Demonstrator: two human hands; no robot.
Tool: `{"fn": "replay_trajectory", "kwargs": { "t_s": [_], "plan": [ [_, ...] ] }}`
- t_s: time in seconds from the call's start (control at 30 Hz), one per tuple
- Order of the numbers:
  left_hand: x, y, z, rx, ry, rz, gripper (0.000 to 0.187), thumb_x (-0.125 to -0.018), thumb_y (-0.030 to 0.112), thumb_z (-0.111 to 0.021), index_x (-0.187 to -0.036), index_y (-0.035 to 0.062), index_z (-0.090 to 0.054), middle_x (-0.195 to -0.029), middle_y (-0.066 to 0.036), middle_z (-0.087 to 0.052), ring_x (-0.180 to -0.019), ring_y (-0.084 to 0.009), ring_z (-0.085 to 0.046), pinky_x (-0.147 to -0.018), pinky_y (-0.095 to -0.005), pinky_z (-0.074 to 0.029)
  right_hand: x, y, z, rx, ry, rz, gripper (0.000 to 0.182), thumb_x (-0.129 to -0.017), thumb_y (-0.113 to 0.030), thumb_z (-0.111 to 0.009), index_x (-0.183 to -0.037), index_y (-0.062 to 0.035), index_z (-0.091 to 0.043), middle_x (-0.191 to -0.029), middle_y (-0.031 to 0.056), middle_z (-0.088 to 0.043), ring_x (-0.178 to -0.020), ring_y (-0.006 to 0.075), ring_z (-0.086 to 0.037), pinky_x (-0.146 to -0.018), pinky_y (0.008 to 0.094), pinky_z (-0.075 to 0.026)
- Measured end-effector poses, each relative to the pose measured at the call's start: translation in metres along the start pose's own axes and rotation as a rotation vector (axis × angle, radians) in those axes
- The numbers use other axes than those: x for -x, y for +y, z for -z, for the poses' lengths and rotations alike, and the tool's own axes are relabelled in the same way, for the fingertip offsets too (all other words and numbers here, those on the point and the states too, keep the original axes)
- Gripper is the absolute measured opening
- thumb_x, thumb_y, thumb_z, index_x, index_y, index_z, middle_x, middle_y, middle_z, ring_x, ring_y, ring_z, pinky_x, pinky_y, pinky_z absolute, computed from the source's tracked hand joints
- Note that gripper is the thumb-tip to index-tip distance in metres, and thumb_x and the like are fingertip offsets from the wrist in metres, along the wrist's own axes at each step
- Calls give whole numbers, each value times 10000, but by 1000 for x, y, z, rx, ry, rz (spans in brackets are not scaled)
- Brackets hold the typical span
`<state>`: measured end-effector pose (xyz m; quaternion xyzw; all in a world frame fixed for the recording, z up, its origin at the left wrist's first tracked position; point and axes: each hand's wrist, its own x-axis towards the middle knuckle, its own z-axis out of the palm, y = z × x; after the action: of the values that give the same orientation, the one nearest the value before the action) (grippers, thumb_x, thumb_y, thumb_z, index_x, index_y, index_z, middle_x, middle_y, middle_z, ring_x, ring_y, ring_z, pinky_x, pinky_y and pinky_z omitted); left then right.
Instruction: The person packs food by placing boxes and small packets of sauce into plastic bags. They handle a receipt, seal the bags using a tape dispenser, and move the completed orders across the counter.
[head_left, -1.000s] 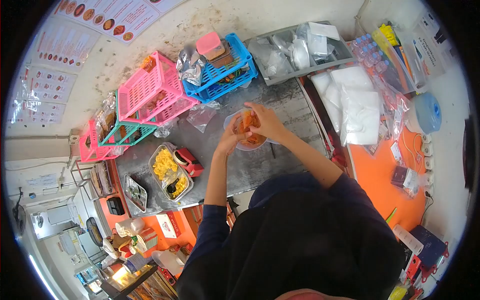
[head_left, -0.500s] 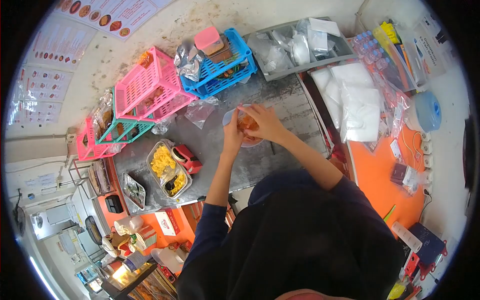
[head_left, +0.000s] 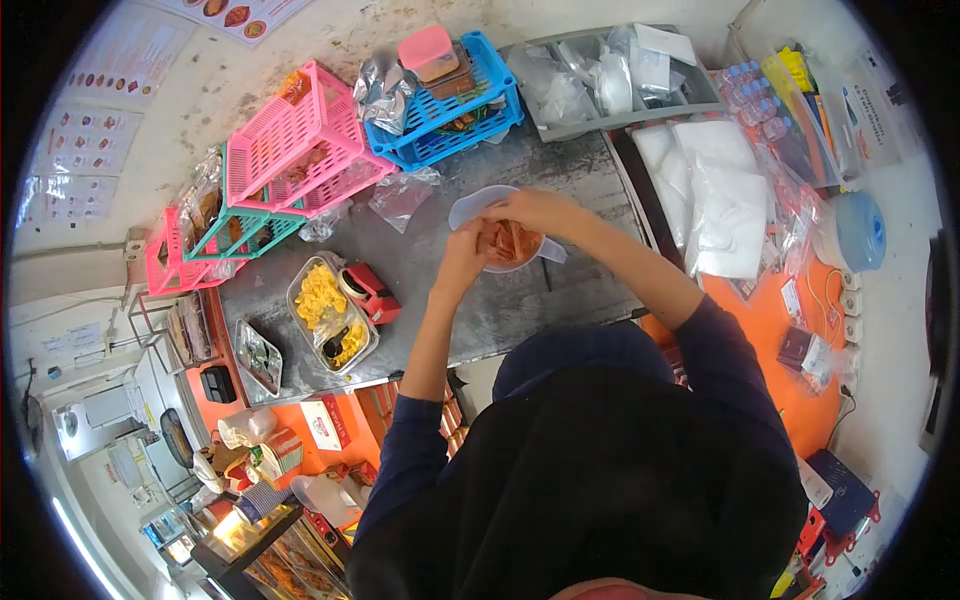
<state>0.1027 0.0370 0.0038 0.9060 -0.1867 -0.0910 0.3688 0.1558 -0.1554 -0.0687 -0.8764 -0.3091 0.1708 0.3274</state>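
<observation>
A translucent plastic jug (head_left: pixel 474 204) with a handle stands on the dark worktop, holding orange-red food (head_left: pixel 517 245) in pieces or strips. My left hand (head_left: pixel 467 250) is over the jug's left side with its fingers closed, tips at the food. From the right, my right hand (head_left: pixel 530 212) reaches across the top of the jug, its fingers bent and closed close to the left fingertips. Whatever the fingers pinch is too small and too covered to name. The jug's handle (head_left: pixel 552 250) shows below my right wrist.
Left of the jug lie a tray of yellow food (head_left: pixel 320 297), a red tape dispenser (head_left: pixel 372 294) and a metal tray (head_left: pixel 259 358). Pink baskets (head_left: pixel 300 150), a blue basket (head_left: pixel 440 115) and a grey bin of plastic bags (head_left: pixel 560 130) line the back. White packs (head_left: pixel 728 215) lie right.
My hands have shifted toward the jug's upper left, and the fingers have drawn together. More of the food and the jug's handle now show. The view has shifted slightly.
</observation>
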Motion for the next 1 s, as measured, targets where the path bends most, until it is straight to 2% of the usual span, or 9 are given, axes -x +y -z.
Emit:
{"fn": "replay_trajectory", "kwargs": {
  "t_s": [0.1,0.23,0.33,0.4,0.53,0.67,0.73,0.8,1.0],
  "plan": [
    [1,-24,-15,-239,-29,-56,177,-715,1,-618,-883,33,-662,-1024,-177,-635,-927,-295,-635,-774,-377,-521,24,-33,23,280,158,260,465,-864,-156,-492,-1314,-273,-493,-1121,68,-633,-981,246,-617,-867,431,-412],
    [-10,-15,-30,-520,-222,54,197,-739,48,-600,-916,67,-683,-965,-180,-649,-910,-307,-643,-750,-408,-523,49,-51,40,317,267,158,522,-845,-165,-542,-1348,-271,-455,-1131,54,-623,-973,208,-605,-896,417,-358],
    [-19,-44,-50,-540,-216,-73,194,-765,79,-576,-913,103,-699,-929,-176,-659,-876,-326,-648,-707,-423,-526,86,-79,66,116,298,-62,566,-817,-138,-585,-1359,-232,-448,-1071,61,-621,-923,200,-592,-881,407,-342],
    [-25,-40,-47,-645,-250,-134,133,-770,92,-584,-825,54,-698,-815,-134,-679,-796,-287,-674,-668,-399,-548,114,-81,68,-109,516,-58,606,-794,-63,-619,-1357,-217,-458,-801,27,-552,-759,188,-534,-782,351,-388],
    [-37,-38,-30,-692,-381,-129,130,-756,85,-582,-814,72,-699,-800,-139,-673,-783,-301,-669,-675,-405,-539,182,-82,66,-320,392,-186,493,-793,-65,-651,-1267,-138,-538,-824,64,-595,-722,184,-554,-686,317,-449],
    [-43,-19,8,-318,-279,-169,157,-723,59,-608,-850,91,-695,-799,-165,-656,-771,-343,-647,-687,-421,-507,249,-82,63,-329,280,-337,417,-798,-107,-671,-1203,-82,-576,-838,103,-626,-711,203,-591,-659,315,-473],
    [-49,-22,17,-140,-252,-176,169,-719,58,-624,-870,91,-692,-801,-176,-649,-770,-355,-638,-684,-421,-494,272,-79,58,-384,239,-549,387,-810,-139,-674,-1180,-62,-587,-819,111,-630,-711,218,-598,-658,316,-474],
    [-55,-26,22,-33,-341,-103,219,-747,70,-655,-964,49,-674,-820,-178,-655,-731,-298,-639,-660,-357,-475,288,-72,46,-368,245,-570,387,-812,-147,-675,-1176,-54,-584,-835,118,-636,-722,229,-607,-663,322,-477],
    [-57,-25,21,18,-414,12,185,-802,118,-665,-969,39,-675,-769,-129,-652,-701,-199,-630,-664,-325,-478,285,-70,19,-340,184,-608,394,-819,-191,-672,-1167,-32,-576,-881,163,-642,-776,289,-626,-714,371,-484]
  ]
}}
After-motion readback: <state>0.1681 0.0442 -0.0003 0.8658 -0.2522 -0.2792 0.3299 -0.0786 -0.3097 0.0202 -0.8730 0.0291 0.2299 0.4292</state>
